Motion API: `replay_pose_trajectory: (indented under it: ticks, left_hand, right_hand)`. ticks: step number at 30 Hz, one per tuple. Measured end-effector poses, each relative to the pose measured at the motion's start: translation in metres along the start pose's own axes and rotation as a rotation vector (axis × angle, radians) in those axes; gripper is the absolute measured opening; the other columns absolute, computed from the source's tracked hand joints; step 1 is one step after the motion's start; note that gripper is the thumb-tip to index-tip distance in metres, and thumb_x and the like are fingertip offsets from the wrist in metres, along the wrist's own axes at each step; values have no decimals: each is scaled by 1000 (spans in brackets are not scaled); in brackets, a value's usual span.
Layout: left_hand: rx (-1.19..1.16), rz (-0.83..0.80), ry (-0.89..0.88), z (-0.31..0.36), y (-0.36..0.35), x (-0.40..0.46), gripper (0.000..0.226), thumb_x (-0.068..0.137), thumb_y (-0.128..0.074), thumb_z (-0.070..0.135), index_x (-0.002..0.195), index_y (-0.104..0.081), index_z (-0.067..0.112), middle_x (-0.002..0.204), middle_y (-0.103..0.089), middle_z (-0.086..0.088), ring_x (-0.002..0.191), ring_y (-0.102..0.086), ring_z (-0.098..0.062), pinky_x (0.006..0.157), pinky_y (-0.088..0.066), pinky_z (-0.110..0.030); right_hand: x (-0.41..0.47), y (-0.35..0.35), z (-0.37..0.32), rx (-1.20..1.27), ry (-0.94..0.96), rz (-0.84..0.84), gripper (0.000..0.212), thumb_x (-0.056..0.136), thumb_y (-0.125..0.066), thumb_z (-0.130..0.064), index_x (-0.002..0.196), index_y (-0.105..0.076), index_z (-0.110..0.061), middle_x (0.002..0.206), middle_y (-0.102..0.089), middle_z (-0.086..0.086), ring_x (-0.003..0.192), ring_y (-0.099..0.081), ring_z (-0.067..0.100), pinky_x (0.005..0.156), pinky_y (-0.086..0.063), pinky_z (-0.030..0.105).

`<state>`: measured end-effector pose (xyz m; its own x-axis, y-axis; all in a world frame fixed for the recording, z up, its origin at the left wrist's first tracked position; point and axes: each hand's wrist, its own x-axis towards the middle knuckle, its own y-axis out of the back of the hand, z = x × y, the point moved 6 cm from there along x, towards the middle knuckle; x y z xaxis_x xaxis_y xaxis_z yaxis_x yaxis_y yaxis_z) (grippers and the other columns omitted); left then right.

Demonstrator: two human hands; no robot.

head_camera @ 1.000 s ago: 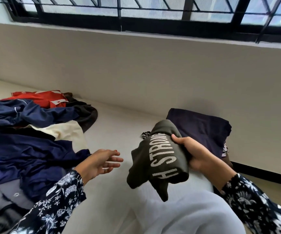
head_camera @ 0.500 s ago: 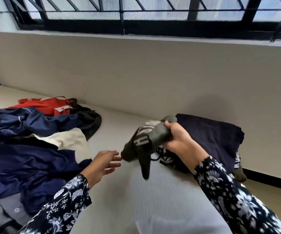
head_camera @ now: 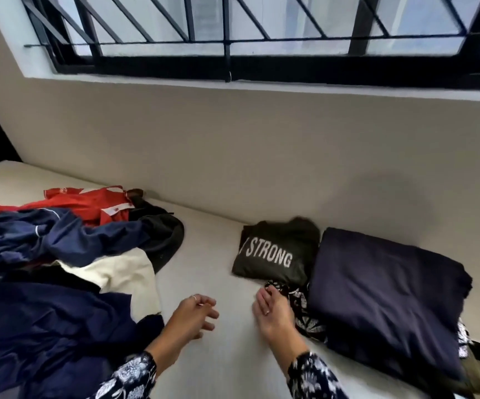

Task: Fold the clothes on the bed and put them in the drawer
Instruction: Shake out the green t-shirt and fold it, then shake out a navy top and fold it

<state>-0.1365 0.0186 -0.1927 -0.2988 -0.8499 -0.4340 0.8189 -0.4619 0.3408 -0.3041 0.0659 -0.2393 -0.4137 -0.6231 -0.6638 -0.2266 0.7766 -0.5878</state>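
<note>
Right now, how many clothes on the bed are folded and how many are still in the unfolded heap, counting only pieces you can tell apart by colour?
Folded: 3 (olive "STRONG" shirt, navy folded garment, black-and-white patterned piece)
Unfolded heap: 4 (red garment, navy jacket, cream garment, black garment)
Total: 7; more may lie hidden.

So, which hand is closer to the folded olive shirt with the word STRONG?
Right. The right hand lies just below the olive shirt, near its front edge; the left hand hovers farther to the left, over the bed.
</note>
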Motion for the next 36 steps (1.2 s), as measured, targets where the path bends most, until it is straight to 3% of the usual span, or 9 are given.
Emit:
replay_pose_trajectory:
  ticks: [3,5,11,17,19,23,26,30,36]
  left_hand:
    - [35,-29,13,-12,-6,2,16,99,-42,17,101,-58,18,95,-69,1,72,-64,-12,62,-44,-22]
    - [56,-32,-8,-11,-7,4,14,99,-43,18,101,-57,19,96,-68,1,75,-62,-12,62,-45,-21]
    - [239,76,-188,3,5,-7,18,96,-51,18,112,-60,16,114,-62,-1,106,-58,-16,88,-42,-20]
    - [417,269,-306,-5,82,-34,30,94,-52,14,123,-56,7,126,-52,-12,116,-51,-28,105,-35,-31]
    - [451,376,-286,-18,126,-48,31,92,-53,12,122,-57,6,124,-53,-15,117,-49,-31,104,-34,-33]
    - [477,568,-263,-46,210,-77,26,86,-55,5,111,-65,3,114,-61,-20,111,-55,-36,101,-38,-38]
    - [471,682,-188,-75,264,-97,24,86,-56,5,109,-65,3,112,-61,-20,108,-57,-36,99,-40,-38]
    - [434,791,-119,-105,316,-114,22,85,-58,4,106,-65,2,109,-62,-20,105,-57,-36,96,-40,-35]
    - [307,800,-49,-135,342,-117,22,89,-57,6,110,-63,4,116,-61,-14,106,-57,-28,93,-39,-28]
  right_hand:
    - [-6,23,18,-68,-36,-39,38,100,-37,-4,137,-41,6,120,-58,22,113,-54,32,84,-47,32]
    - [-13,21,17,-99,-51,-68,38,100,-36,-3,136,-40,7,108,-59,19,110,-54,31,80,-47,31]
    - [-42,0,2,-236,-2,-135,24,100,-39,-4,119,-49,4,96,-61,17,88,-60,27,81,-48,30]
    - [-69,-36,33,-380,-96,-245,18,99,-37,-5,94,-53,2,97,-61,18,87,-61,25,53,-57,26]
    - [-79,-53,58,-432,-147,-287,17,98,-37,-5,95,-52,3,98,-61,19,88,-61,27,55,-57,27]
    - [-103,-83,115,-596,-207,-350,15,98,-39,-6,95,-51,2,100,-60,22,86,-61,29,84,-52,34]
    - [-119,-103,159,-781,-214,-415,15,97,-43,-7,99,-53,3,100,-61,23,85,-61,30,80,-50,33]
    - [-140,-131,201,-1096,-88,-560,34,96,-52,-12,125,-52,6,125,-57,31,115,-56,44,101,-47,47]
    - [-147,-156,259,-1439,124,-807,63,91,-64,-28,147,-35,-20,149,-36,0,123,-44,17,99,-41,33]
